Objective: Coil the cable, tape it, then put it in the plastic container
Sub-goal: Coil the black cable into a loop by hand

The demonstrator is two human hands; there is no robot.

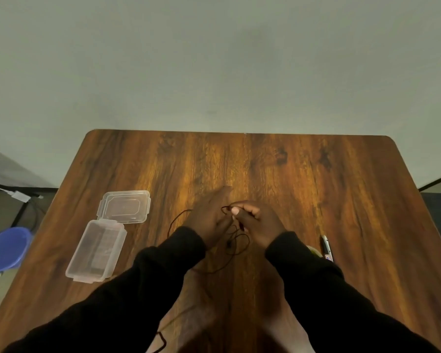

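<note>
A thin dark cable (236, 244) hangs in loose loops between my two hands above the middle of the wooden table (303, 174). My left hand (209, 217) is held flat with fingers stretched forward, and the cable runs around it. My right hand (257, 222) pinches the cable between thumb and fingers next to the left palm. More of the cable trails down toward the near edge (161, 337). The clear plastic container (97, 250) lies open at the left, its lid (125, 206) beside it. A roll of tape (315, 250) peeks from behind my right sleeve.
A pen-like tool (326, 245) lies on the table right of my right wrist. A blue bucket (7, 248) stands on the floor to the left of the table. A plain wall rises behind the far edge.
</note>
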